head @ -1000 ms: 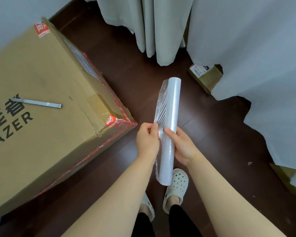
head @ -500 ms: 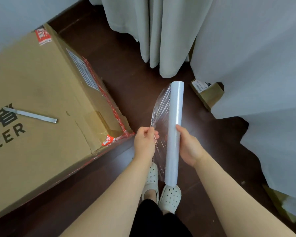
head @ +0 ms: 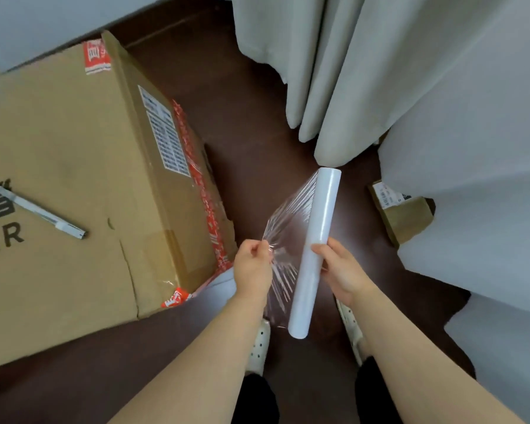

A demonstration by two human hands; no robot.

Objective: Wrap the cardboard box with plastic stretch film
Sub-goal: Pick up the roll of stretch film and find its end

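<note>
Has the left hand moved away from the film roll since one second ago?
Yes. The left hand pulled leftward from the roll, toward the cardboard box, opening film between them.

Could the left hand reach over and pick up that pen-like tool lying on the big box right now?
Probably not at once: the left hand is pinching the pulled-out film, so its grip is taken. Nothing lies on the cardboard box between it and the tool.
</note>
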